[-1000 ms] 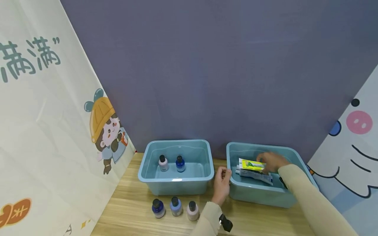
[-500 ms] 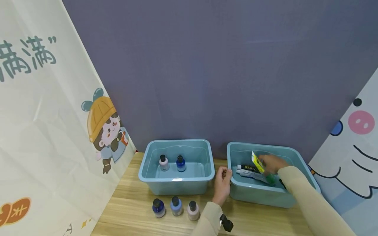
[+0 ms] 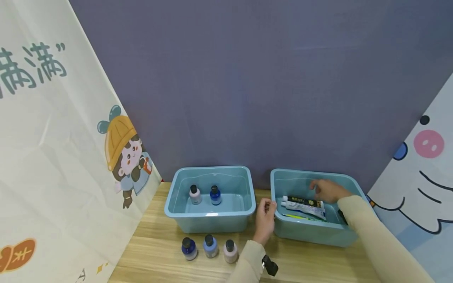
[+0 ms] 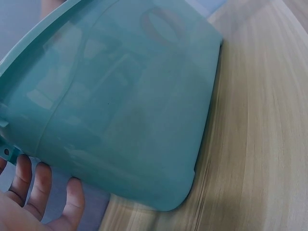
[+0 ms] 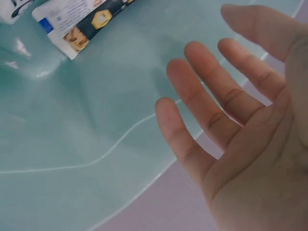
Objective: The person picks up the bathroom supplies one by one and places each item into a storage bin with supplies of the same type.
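Observation:
Inside the right blue bin (image 3: 308, 236) lie a black-and-white toothpaste tube (image 3: 304, 201) and a white-blue toothpaste tube (image 3: 305, 209). A yellow-green toothpaste tube (image 3: 301, 217) lies along the front wall, mostly hidden by the rim. My right hand (image 3: 329, 191) hovers over the back of this bin, holding nothing; in the right wrist view its fingers (image 5: 185, 96) are spread and relaxed, apart from the black-and-white tube (image 5: 89, 24). My left hand (image 3: 264, 222) holds the bin's left rim; in the left wrist view its fingertips (image 4: 42, 173) meet the bin's outer side (image 4: 120, 106).
The left blue bin (image 3: 212, 225) holds a pink bottle (image 3: 195, 195) and a dark blue bottle (image 3: 215, 195). In front of it stand a dark blue bottle (image 3: 189, 249), a light blue bottle (image 3: 210, 247) and a pink bottle (image 3: 231, 252) on the wooden table (image 3: 152, 239). A grey-purple wall (image 3: 230, 98) rises behind.
My right hand has tilted the yellow-green toothpaste tube, brought it to the bin's front wall and let it go, then moved back. The left hand has stayed at the rim.

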`<state>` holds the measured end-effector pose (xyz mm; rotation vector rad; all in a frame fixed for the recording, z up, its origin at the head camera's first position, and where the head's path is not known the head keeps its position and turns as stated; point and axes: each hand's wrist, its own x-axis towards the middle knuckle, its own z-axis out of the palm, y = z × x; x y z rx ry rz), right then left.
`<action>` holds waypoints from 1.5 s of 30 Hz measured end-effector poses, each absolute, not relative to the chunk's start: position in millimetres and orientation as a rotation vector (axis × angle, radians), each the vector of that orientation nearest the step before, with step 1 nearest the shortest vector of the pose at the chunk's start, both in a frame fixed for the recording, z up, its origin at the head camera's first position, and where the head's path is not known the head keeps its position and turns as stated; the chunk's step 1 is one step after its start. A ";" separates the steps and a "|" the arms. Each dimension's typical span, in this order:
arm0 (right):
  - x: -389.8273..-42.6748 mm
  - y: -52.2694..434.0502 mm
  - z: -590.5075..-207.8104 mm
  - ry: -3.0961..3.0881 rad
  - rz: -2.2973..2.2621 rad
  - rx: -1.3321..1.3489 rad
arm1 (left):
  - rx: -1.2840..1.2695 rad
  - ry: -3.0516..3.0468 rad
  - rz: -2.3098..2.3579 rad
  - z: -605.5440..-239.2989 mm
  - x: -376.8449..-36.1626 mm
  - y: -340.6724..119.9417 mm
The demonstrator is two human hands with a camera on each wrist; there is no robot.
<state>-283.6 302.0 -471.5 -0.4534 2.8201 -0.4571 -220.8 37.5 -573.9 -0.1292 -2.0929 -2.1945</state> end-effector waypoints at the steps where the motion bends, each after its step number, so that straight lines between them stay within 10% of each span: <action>1: -282.7 301.8 -469.9 2.819 -0.464 -0.459 | -0.129 -2.096 -2.194 -574.3 -221.1 37.5; 45: -221.1 245.6 -465.5 3.196 -0.543 -0.599 | -0.037 -2.124 -2.384 -560.9 -168.3 8.5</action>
